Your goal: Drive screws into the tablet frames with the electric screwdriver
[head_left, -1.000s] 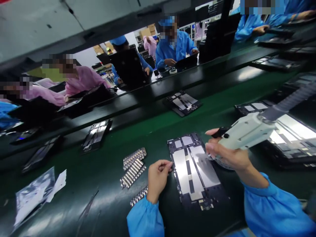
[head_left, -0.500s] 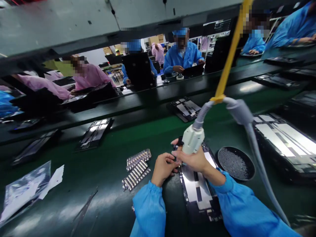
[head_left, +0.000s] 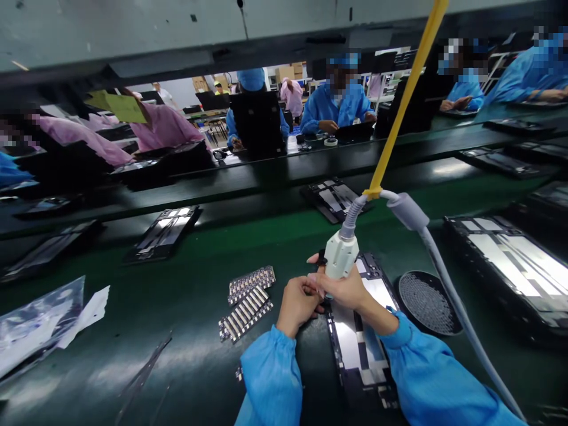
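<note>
My right hand (head_left: 345, 290) is wrapped round the pale electric screwdriver (head_left: 341, 254), which stands nearly upright over the left edge of an opened tablet (head_left: 381, 290). The screwdriver's tip is hidden behind my fingers. Close against it, my left hand (head_left: 298, 300) has its fingers pinched together at the tablet's edge; what they hold, if anything, is hidden. The tablet lies with silver plates and dark ribbon strips exposed. To its right sits a round black dish (head_left: 430, 302) of small metallic pieces. Several small circuit boards (head_left: 246, 310) lie left of my hands.
A yellow strap (head_left: 406, 109) holds up the screwdriver's grey cable (head_left: 448, 284). Tweezers (head_left: 146, 370) and a plastic bag (head_left: 44, 331) lie at left. Another opened tablet (head_left: 515, 260) is at right, more (head_left: 166, 234) lie farther back. Co-workers sit across the bench under an overhead beam (head_left: 177, 35).
The view has shifted slightly. The screwdriver and its strap have swung a little left, and my two hands are closer together at the tablet's edge.
</note>
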Demonstrator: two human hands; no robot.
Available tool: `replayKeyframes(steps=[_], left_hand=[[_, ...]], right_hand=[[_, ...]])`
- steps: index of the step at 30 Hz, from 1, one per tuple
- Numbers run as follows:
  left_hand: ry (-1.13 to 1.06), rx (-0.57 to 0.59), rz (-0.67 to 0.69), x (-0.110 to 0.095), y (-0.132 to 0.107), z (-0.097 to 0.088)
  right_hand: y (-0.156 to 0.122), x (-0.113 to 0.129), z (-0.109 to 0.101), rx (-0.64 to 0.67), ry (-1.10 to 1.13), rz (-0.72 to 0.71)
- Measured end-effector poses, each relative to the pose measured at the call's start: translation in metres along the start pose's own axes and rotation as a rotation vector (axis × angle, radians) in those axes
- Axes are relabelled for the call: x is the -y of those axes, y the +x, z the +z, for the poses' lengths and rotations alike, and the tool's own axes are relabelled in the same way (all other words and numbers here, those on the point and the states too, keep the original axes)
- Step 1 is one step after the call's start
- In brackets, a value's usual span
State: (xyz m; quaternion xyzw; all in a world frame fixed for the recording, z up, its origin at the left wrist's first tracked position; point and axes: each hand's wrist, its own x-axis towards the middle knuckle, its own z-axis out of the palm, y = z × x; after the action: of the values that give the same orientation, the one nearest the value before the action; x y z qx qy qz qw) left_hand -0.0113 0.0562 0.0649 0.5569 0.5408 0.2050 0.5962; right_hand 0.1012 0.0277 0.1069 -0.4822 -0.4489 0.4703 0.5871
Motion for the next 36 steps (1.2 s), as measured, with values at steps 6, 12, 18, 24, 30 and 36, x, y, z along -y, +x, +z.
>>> replayKeyframes(steps=[6,12,18,24,30,36], left_hand=[[0.011,0.012,0.035,0.0022,-0.0002,0.0001],[0.019,0.013,0.063,0.001,-0.0021,-0.0011],[0.015,0.022,0.043,0.0006,-0.0012,-0.001],[0.004,0.026,0.032,0.0009,-0.0009,-0.0005],[-0.001,0.017,0.011,0.0007,-0.0006,-0.0003],[0.007,0.009,0.016,0.0017,0.0,-0.0003]], right_hand=[[0.0004,-0.0021,0.0011,0.058,-0.044,-0.003],[-0.0015,-0.0044,-0.0007,0.136,-0.075,-0.016],[-0.003,-0.0035,-0.0015,0.119,-0.063,0.002],[-0.0037,-0.0045,-0.0013,0.11,-0.039,-0.011],[-0.0042,-0.0029,-0.0018,0.118,-0.032,-0.019],[-0.0038,-0.0005,-0.0029,0.106,-0.045,-0.045]])
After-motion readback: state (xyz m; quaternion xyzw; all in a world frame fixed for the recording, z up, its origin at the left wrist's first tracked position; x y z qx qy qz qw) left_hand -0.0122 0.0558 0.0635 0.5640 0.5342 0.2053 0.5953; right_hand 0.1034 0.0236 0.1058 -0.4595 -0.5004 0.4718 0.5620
